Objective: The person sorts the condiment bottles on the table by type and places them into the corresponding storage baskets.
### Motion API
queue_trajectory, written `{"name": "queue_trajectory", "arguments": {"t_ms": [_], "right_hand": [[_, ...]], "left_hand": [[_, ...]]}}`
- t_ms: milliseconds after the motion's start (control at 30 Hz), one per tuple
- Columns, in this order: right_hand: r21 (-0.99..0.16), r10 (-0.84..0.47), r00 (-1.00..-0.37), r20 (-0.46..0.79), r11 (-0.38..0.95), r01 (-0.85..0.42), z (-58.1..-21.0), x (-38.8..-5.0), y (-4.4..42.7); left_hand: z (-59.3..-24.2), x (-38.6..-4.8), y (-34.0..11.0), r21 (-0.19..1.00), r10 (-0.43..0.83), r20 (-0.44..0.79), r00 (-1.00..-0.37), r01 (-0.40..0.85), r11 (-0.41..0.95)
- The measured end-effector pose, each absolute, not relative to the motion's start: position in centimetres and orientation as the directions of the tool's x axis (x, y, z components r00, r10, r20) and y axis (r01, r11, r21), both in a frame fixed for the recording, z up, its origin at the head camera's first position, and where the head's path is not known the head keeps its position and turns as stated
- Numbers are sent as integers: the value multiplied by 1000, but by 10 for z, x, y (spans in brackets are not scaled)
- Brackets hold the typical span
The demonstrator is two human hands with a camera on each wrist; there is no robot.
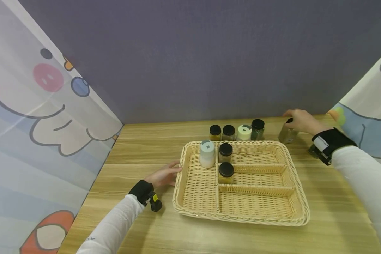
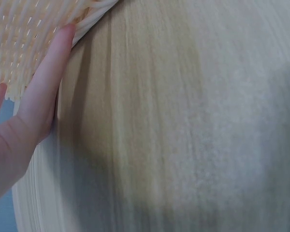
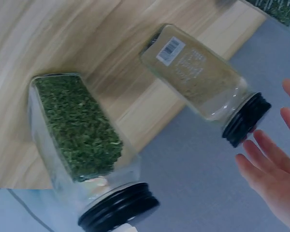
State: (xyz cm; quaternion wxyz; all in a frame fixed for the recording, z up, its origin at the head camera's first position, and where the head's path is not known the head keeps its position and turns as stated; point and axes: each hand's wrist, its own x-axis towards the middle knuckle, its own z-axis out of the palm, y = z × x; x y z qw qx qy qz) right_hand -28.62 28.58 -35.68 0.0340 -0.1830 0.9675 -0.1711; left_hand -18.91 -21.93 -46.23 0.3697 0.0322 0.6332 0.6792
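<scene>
No legible words; one barcode, some pale print.
From where I stand: barcode sticker [image 3: 170, 51] on the tan-filled jar [image 3: 208, 89], base end, away from the right hand's [image 3: 278, 186] fingertips, its digits too small; pale print [image 3: 191, 65] beside it, nearer those fingertips, unreadable. Dark square mark [image 1: 208, 146] on the white bottle's [image 1: 207, 158] cap, beyond the left hand's [image 1: 163, 175] fingers. Left sleeve [image 1: 114, 218], behind those fingers: tiny dark mark [image 1: 90, 239], unreadable.

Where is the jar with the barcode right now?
In the head view, the jar is just beyond the basket's far right corner, under the right hand. The right wrist view shows it between that hand and the green jar at left.
</scene>
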Motion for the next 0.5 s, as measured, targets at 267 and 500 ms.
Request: {"name": "queue_trajectory", "arguments": {"t_ms": [267,500], "right_hand": [[-311,-375,-926,42,876,-368,-363,-287,294],[-297,-394,-918,46,872,-389,-375,-293,303]], "left_hand": [[-461,-189,-219,882,537,-432,-725,-464,83],[-461,-189,-220,881,535,-434,-725,-466,84]]}}
